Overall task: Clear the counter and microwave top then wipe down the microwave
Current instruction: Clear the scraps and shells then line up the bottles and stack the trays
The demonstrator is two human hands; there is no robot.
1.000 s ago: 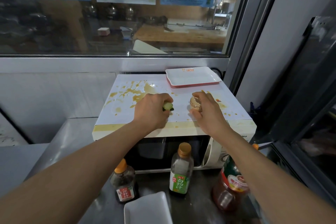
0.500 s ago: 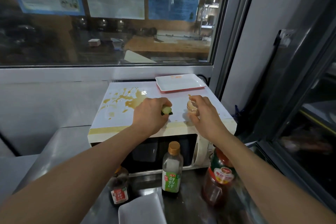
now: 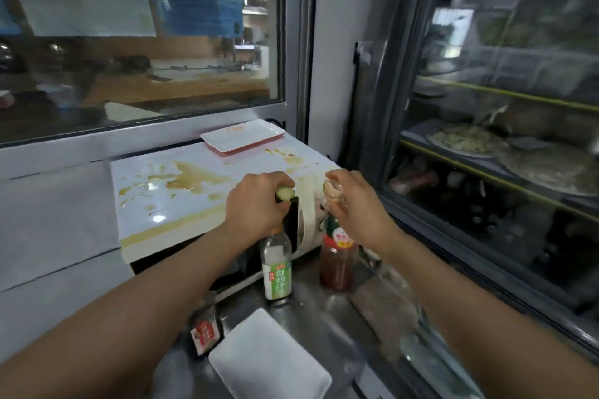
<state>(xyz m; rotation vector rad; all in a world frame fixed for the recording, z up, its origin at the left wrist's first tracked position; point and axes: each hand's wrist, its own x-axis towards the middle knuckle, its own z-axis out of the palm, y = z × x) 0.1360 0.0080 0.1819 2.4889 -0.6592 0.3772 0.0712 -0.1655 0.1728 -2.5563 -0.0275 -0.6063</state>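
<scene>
Over the glossy, sauce-smeared microwave (image 3: 181,191), the left hand (image 3: 256,204) has its grip pinching a green cucumber chunk (image 3: 285,194); the right hand (image 3: 353,201) pinches a crumbly tan scrap (image 3: 332,188) beside it.

Left grip (image 3: 256,204) pinches a green cucumber slice (image 3: 284,195); right grip (image 3: 351,201) clasps a pale crumbly food scrap (image 3: 331,190), both beside the stained white microwave top (image 3: 168,201).

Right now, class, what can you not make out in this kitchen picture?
- Food scrap in right hand: blurred, half covered by fingers.
- Small bottle: top hidden behind left forearm.
- Microwave door: blocked by both arms.
- White tray: near corner hidden by the left forearm.
</scene>
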